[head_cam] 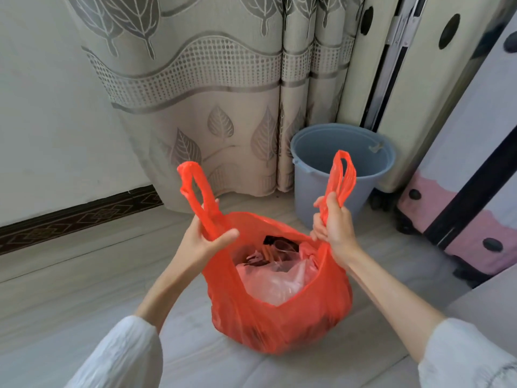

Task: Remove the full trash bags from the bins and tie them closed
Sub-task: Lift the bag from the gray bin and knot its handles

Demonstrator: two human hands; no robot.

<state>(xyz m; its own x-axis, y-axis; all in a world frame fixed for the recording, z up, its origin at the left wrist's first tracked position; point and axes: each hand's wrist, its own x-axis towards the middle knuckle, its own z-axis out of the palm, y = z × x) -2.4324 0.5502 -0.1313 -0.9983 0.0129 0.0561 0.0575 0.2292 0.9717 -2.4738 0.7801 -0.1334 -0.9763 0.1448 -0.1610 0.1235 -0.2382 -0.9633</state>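
A full red plastic trash bag [279, 317] sits on the pale floor in front of me, its mouth open and showing crumpled clear plastic and dark scraps inside. My left hand [204, 239] grips the bag's left handle loop [195, 186], which stands up above my fist. My right hand [333, 222] grips the right handle loop [342, 175], also held upright. The two handles are apart, not crossed or knotted. A blue-grey plastic bin [321, 186] stands behind the bag to the right, with no bag in it.
A leaf-patterned curtain [218, 107] hangs to the floor behind the bag. A pink and lilac suitcase [458, 208] with black trim leans at the right. A white wall with a dark patterned skirting [78, 217] runs along the left.
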